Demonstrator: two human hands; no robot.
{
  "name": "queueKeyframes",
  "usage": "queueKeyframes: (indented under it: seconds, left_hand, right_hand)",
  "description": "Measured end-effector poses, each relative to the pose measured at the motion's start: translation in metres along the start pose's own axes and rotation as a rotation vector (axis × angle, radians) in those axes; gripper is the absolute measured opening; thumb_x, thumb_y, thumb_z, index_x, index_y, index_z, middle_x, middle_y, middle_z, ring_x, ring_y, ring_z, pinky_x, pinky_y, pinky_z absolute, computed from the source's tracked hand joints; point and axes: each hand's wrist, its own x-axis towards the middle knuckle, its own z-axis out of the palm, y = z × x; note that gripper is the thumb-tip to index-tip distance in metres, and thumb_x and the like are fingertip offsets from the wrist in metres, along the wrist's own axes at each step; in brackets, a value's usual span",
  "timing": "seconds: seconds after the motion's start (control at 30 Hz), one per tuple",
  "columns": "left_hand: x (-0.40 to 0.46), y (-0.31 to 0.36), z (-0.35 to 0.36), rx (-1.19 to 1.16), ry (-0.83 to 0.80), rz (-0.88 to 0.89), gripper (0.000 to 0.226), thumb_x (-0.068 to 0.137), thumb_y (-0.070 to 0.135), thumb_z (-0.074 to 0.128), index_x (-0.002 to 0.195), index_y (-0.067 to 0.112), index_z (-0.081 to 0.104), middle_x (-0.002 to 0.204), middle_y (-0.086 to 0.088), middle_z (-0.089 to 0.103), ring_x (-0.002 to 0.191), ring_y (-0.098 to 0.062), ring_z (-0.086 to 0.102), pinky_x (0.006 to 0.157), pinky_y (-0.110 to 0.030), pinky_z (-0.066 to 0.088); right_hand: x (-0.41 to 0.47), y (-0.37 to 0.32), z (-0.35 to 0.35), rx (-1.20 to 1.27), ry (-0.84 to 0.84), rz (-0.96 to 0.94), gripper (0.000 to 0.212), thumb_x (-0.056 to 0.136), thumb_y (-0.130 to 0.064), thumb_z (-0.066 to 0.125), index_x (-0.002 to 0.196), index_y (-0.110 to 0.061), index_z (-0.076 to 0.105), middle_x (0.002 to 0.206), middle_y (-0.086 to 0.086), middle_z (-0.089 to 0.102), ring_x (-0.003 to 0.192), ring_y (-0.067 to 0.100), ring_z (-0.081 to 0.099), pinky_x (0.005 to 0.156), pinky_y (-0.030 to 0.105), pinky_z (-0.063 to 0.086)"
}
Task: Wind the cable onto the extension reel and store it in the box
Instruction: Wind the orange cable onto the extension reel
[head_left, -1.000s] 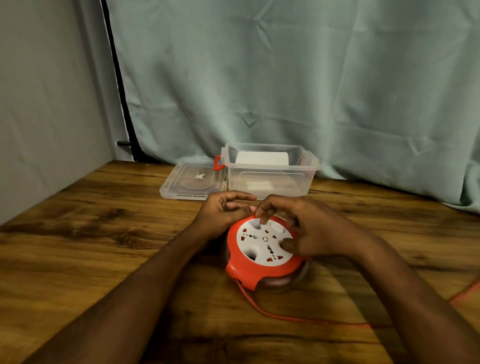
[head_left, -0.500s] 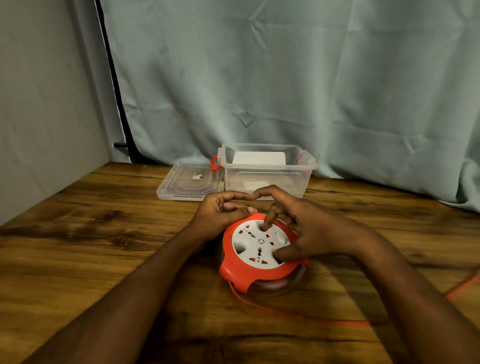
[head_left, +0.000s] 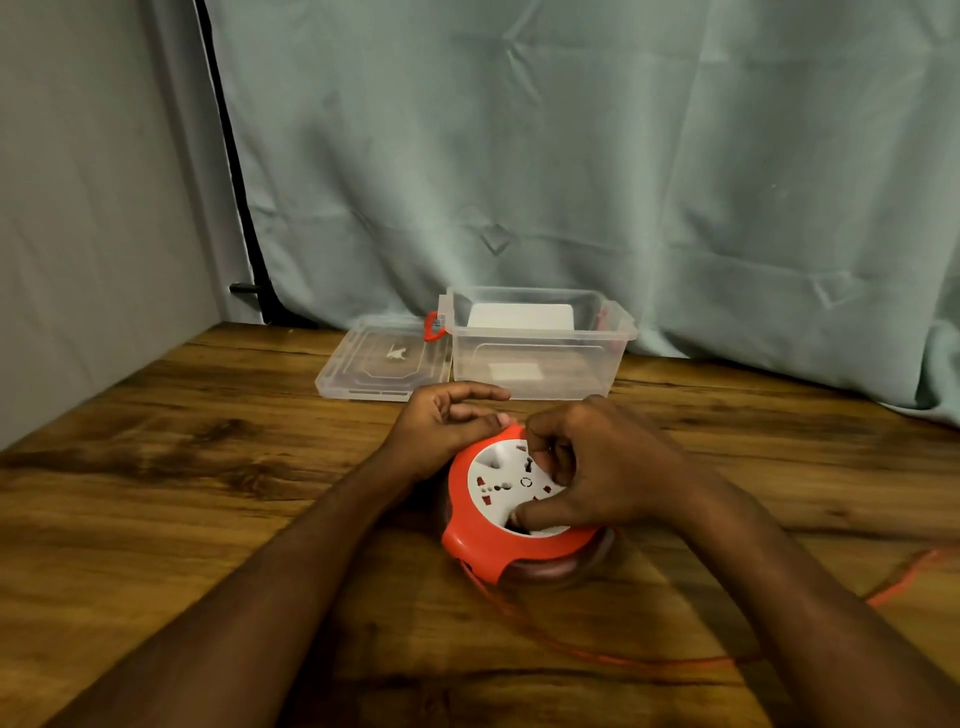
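The cable (head_left: 597, 656) lies loose on the desk (head_left: 182, 493), an orange line leaving the reel's 6 o'clock side, curving along the near edge and running off toward 3 o'clock. The extension reel (head_left: 498, 525) sits flat near the middle of the desk, orange rim around a white socket face that points up. The right hand (head_left: 597, 467) rests on top of that face from 3 o'clock, fingers curled, thumb pressed at the face's near edge and fingertips dug into its far part, so it grips the white disc. The left hand (head_left: 441, 431) sits at the reel's 10 o'clock, fingers curled in, thumb and fingertips touching the orange rim; it steadies the housing. Beyond the hands, toward 12 o'clock, the clear plastic box (head_left: 535, 358) stands open, a white card inside against its far wall. Its lid (head_left: 384, 364) lies flat just beside it at 9 o'clock, near a red latch (head_left: 431, 326). A pale green curtain (head_left: 571, 156) hangs behind.
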Motion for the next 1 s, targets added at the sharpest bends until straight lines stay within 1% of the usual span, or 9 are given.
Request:
queueKeyframes:
  seconds: [0.1,0.2,0.3,0.37,0.47,0.57,0.63,0.83,1.0]
  left_hand:
    - [0.0,0.0,0.0,-0.007,-0.005,-0.003,0.032,0.088,0.006,0.072,0.119,0.009,0.069,0.095,-0.015,0.078,0.084,-0.026,0.077,0.068,-0.032,0.06]
    - [0.001,0.0,-0.001,-0.011,-0.006,-0.003,0.031,0.088,0.006,0.072,0.118,0.009,0.069,0.095,-0.015,0.078,0.084,-0.027,0.077,0.068,-0.032,0.061]
    - [0.001,0.0,-0.002,0.009,-0.001,0.01,0.03,0.086,0.007,0.072,0.116,0.011,0.07,0.094,-0.015,0.079,0.083,-0.027,0.077,0.068,-0.033,0.062]
    - [0.002,-0.001,-0.003,0.035,-0.003,0.021,0.029,0.086,0.007,0.072,0.114,0.014,0.07,0.097,-0.014,0.079,0.088,-0.029,0.077,0.075,-0.037,0.063]
    - [0.002,-0.001,-0.003,0.046,-0.019,0.02,0.029,0.088,0.003,0.069,0.115,0.014,0.069,0.099,-0.016,0.078,0.091,-0.031,0.076,0.077,-0.037,0.063]
    - [0.001,0.0,-0.001,0.036,-0.032,0.012,0.031,0.088,0.004,0.069,0.118,0.011,0.068,0.1,-0.022,0.076,0.092,-0.039,0.074,0.076,-0.039,0.062]
    - [0.001,0.0,-0.001,0.036,-0.029,0.01,0.031,0.088,0.005,0.069,0.118,0.012,0.068,0.099,-0.022,0.077,0.09,-0.037,0.075,0.074,-0.038,0.062]
    - [0.002,-0.002,0.0,0.021,-0.001,0.002,0.034,0.086,0.005,0.073,0.12,0.008,0.068,0.101,-0.019,0.077,0.095,-0.038,0.074,0.082,-0.046,0.061]
    - [0.0,0.0,0.0,0.016,0.008,0.0,0.034,0.086,0.007,0.074,0.12,0.009,0.069,0.101,-0.017,0.077,0.095,-0.036,0.074,0.083,-0.045,0.062]
  right_hand:
    - [0.001,-0.005,0.004,-0.008,0.033,-0.017,0.053,0.065,-0.072,0.08,0.066,-0.022,0.061,0.056,-0.018,0.057,0.058,0.0,0.053,0.055,0.021,0.033]
    - [0.0,-0.009,0.006,-0.019,0.053,-0.04,0.049,0.072,-0.065,0.079,0.063,-0.02,0.062,0.056,-0.048,0.049,0.069,-0.017,0.056,0.054,0.014,0.028]
    - [0.001,-0.004,0.004,0.089,0.086,-0.085,0.027,0.076,-0.047,0.081,0.074,-0.029,0.062,0.061,-0.027,0.061,0.067,0.0,0.061,0.056,0.017,0.037]
    - [0.001,0.002,-0.001,0.167,0.052,-0.106,0.026,0.075,-0.026,0.08,0.09,-0.034,0.061,0.082,-0.022,0.067,0.071,0.006,0.061,0.056,0.023,0.043]
    - [0.0,0.01,-0.003,0.219,-0.079,-0.083,0.053,0.074,-0.01,0.075,0.113,-0.041,0.057,0.118,-0.024,0.064,0.085,0.007,0.063,0.064,0.032,0.057]
    - [0.001,0.018,0.001,0.215,-0.148,-0.07,0.062,0.071,-0.011,0.072,0.119,-0.048,0.057,0.127,-0.024,0.062,0.114,0.007,0.062,0.084,0.041,0.061]
    - [0.002,0.02,0.001,0.248,-0.158,-0.05,0.065,0.07,-0.01,0.073,0.12,-0.048,0.056,0.126,-0.024,0.064,0.119,0.007,0.061,0.087,0.042,0.061]
    - [-0.001,0.018,-0.006,0.294,-0.178,0.008,0.09,0.071,-0.021,0.09,0.132,-0.049,0.029,0.113,-0.02,0.068,0.109,0.002,0.06,0.089,0.032,0.057]
    - [-0.003,0.011,-0.007,0.256,-0.131,0.024,0.093,0.066,-0.041,0.094,0.13,-0.052,0.027,0.098,-0.015,0.067,0.098,0.007,0.064,0.085,0.041,0.06]
